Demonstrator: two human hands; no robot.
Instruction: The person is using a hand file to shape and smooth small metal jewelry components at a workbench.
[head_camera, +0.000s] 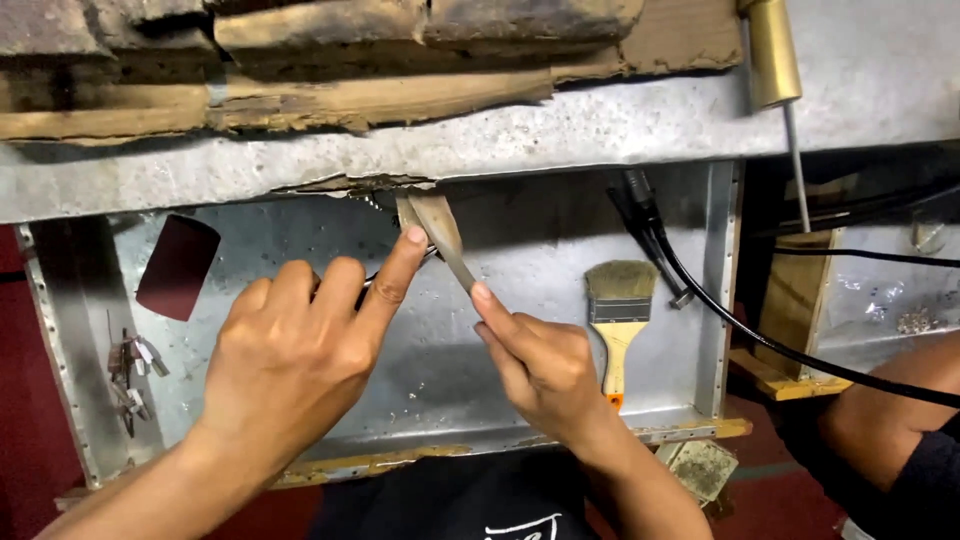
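Observation:
My left hand (300, 345) is closed around a thin metal piece (372, 280), its forefinger stretched up against a worn wooden peg (428, 215). That peg juts out from under the edge of the metal-topped bench (600, 130). My right hand (540, 365) grips a slim flat file (452, 258), forefinger laid along it. The file slants up-left across the peg. Both hands meet over a shallow metal tray (470, 380) that hangs below the bench edge.
A flat paintbrush (618, 310) with a wooden handle lies in the tray at right. Dark red sandpaper (178, 265) and small metal bits (132, 365) lie at left. A black cable (740, 320) runs down right. A brass cylinder (772, 50) stands above. Another person's arm (890, 420) rests at far right.

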